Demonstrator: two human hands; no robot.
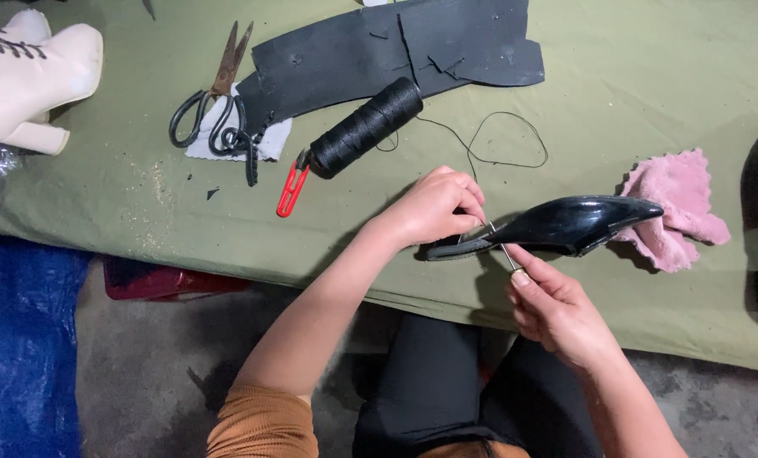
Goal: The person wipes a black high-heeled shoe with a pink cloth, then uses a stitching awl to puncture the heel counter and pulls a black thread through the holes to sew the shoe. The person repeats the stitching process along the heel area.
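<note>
Glossy black pointed shoe, left hand grip clamped on it, right hand pinching needle

The glossy black shoe pinched at its open end by the left hand and pricked by the silvery needle in the right hand lies on an olive-green cloth. Just past the shoe's toe, away from the grip, sits a fluffy pink rag. Beyond the left hand lie a black thread spool, red snips, black-handled scissors with rusty blades, a black leather sheet and, far off, a cream boot.
</note>
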